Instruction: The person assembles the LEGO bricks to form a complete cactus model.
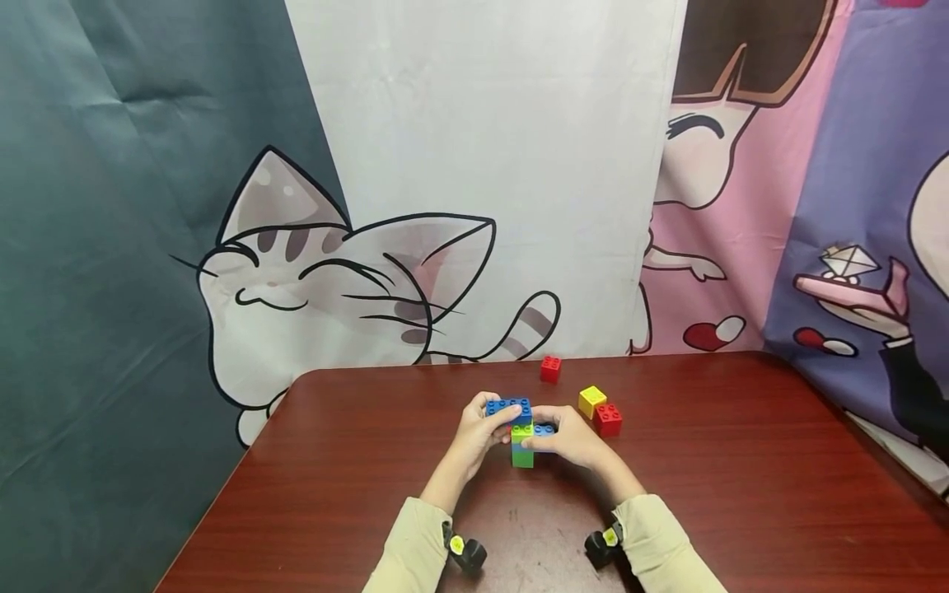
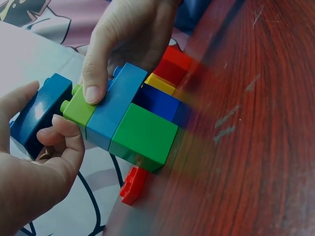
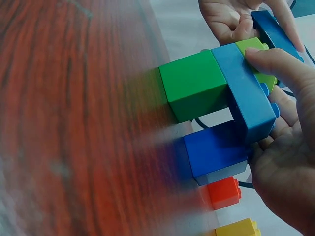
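Note:
My left hand (image 1: pixel 476 435) pinches a long dark blue brick (image 1: pixel 508 411) between thumb and fingers. Beside it, my right hand (image 1: pixel 577 438) grips a small tower of joined bricks, its thumb lying across the side. In the right wrist view the tower has a green brick (image 3: pixel 194 86) and a dark blue brick (image 3: pixel 216 151) side by side at the bottom. A long light blue brick (image 3: pixel 246 93) bridges them, topped by a lime brick (image 3: pixel 256 61) with studs showing. A gap separates the left hand's brick from the lime one in the left wrist view.
Loose on the brown table (image 1: pixel 334 494), a red brick (image 1: pixel 550 369) lies near the far edge. A yellow brick (image 1: pixel 591 401) and another red brick (image 1: pixel 608 420) sit together beyond the right hand. A printed curtain (image 1: pixel 504 123) hangs behind the table.

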### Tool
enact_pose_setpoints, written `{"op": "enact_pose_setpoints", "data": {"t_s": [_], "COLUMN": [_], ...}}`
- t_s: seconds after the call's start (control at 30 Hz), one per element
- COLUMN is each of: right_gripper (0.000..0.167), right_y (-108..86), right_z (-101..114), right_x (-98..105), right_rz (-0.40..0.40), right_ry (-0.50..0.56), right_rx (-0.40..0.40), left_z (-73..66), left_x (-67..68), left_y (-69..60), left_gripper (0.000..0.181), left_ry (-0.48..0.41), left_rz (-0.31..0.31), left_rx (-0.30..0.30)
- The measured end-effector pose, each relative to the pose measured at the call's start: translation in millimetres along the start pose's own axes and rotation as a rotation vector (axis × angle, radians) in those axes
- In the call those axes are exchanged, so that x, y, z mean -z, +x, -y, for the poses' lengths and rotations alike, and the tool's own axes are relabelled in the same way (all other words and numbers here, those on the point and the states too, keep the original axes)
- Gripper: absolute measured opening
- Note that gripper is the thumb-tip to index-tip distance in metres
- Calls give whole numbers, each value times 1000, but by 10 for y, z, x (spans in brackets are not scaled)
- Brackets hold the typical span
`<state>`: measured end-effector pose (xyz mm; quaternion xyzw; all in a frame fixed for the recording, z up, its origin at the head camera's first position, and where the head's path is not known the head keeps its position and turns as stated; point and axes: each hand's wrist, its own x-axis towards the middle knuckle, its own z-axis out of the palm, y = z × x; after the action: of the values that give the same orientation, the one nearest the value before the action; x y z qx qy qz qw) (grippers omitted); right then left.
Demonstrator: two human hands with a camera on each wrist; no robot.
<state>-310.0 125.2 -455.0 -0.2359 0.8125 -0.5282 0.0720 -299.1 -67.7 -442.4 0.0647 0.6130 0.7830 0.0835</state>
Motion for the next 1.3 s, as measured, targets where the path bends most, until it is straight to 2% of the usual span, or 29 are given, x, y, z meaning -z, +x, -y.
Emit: {"op": "enact_pose_setpoints", "data": {"t_s": [0.23, 0.47, 0.7, 0.9, 1.17, 1.3], "right_gripper": [47, 48, 47, 47, 50, 52], "right_y": [-14, -16, 5, 3, -7, -4], "right_z": [18, 17, 3, -2, 10, 1], "right_x": [-13, 3, 7, 5, 10, 18], "right_rz": [11, 14, 32, 47, 58, 60], "right_ry": [42, 28, -15, -4, 4, -8], "right_rx": [-7, -13, -4, 5, 3, -3], "left_z": [11, 1, -5, 7, 4, -1], "left_x": [34, 46, 59, 54, 55, 72], "left_y": [-19, -13, -10, -4, -8, -6], "left_gripper": [25, 25, 26, 25, 30, 31], "left_ry": [21, 54, 91, 119, 214, 315], "left_rz": [35, 62, 75, 67, 66, 56], "left_rx": [-3, -5, 17, 26, -2, -42]}}
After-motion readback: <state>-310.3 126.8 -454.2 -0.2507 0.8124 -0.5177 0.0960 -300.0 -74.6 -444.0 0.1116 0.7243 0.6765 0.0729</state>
